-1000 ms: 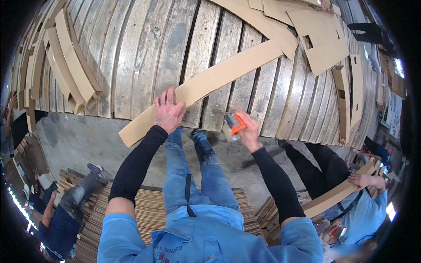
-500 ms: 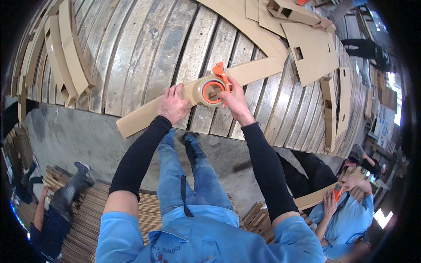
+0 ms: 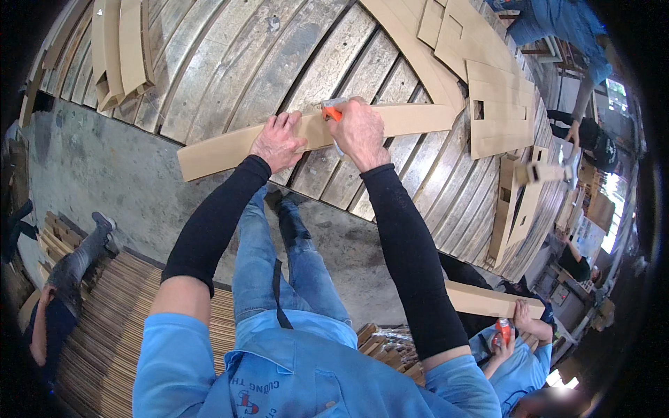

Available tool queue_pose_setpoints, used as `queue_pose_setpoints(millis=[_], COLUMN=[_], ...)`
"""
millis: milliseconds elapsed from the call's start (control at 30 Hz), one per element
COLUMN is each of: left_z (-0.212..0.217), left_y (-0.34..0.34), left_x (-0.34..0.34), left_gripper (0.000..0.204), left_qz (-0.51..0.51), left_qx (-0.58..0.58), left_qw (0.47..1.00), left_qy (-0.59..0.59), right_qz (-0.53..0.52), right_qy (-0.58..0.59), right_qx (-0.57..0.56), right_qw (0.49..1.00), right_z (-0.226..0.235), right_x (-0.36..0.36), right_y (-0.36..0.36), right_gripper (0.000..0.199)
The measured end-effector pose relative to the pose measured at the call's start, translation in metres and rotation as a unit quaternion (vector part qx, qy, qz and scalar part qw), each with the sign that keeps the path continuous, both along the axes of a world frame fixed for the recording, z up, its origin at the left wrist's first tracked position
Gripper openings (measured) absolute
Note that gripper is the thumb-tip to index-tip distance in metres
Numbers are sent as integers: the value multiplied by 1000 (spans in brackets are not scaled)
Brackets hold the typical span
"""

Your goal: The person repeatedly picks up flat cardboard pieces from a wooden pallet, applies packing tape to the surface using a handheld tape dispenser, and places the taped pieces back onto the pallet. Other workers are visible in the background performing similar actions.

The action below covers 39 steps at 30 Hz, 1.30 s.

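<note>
A long, narrow cardboard strip [image 3: 219, 155] lies slantwise along the near edge of the slatted wooden table [image 3: 233, 76]. My left hand [image 3: 280, 143] presses on it near its middle, the fingers bent over the board. Just to the right, my right hand [image 3: 360, 132] is wrapped round an orange tape dispenser [image 3: 334, 111] set against the strip. Most of the dispenser and its roll is hidden behind that hand. At its right end the strip meets another long cardboard piece [image 3: 411, 52] running up and away.
Folded cardboard tubes [image 3: 134, 49] lie at the far left. Flat cardboard sheets with cut-outs [image 3: 498, 104] cover the right side. A co-worker at lower right holds a cardboard piece [image 3: 491, 299] and a red-orange dispenser [image 3: 502, 331]. Another person [image 3: 557, 31] stands at upper right. Stacked cardboard [image 3: 132, 320] is at lower left.
My right hand has turned the dispenser, so its roll no longer faces up, and brought it against the strip. My left hand stays on the board. Another person has come into view at upper right.
</note>
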State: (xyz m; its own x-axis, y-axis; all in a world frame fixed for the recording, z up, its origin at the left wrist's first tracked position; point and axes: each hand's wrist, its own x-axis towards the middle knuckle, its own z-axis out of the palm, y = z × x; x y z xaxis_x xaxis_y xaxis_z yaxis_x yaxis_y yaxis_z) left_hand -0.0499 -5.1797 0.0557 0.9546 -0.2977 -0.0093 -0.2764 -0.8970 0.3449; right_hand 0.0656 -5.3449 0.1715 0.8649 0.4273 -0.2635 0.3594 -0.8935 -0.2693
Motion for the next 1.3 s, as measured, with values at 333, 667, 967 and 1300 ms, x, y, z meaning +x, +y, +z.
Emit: queue_pose_setpoints(millis=[333,667,967,1300], left_z=[9,1,11,7], left_y=[-5,-60,2,-33], left_x=[-1,47,114,46], left_gripper=[21,60,88,64], left_qz=[37,-132,-1,68], left_qx=[26,33,-312,56], left_qw=[999,990,885,996], left_qy=[-4,-34,346,25], right_qz=[-19,-27,-17,-5], right_qy=[6,-83,-80,-66], right_qx=[21,73,139,112], right_qw=[1000,994,987,991], right_z=[7,-35,-15,-15], right_x=[-84,-134,-61,-33], right_y=[-60,-95,-56,-35], right_gripper=[32,37,35,39])
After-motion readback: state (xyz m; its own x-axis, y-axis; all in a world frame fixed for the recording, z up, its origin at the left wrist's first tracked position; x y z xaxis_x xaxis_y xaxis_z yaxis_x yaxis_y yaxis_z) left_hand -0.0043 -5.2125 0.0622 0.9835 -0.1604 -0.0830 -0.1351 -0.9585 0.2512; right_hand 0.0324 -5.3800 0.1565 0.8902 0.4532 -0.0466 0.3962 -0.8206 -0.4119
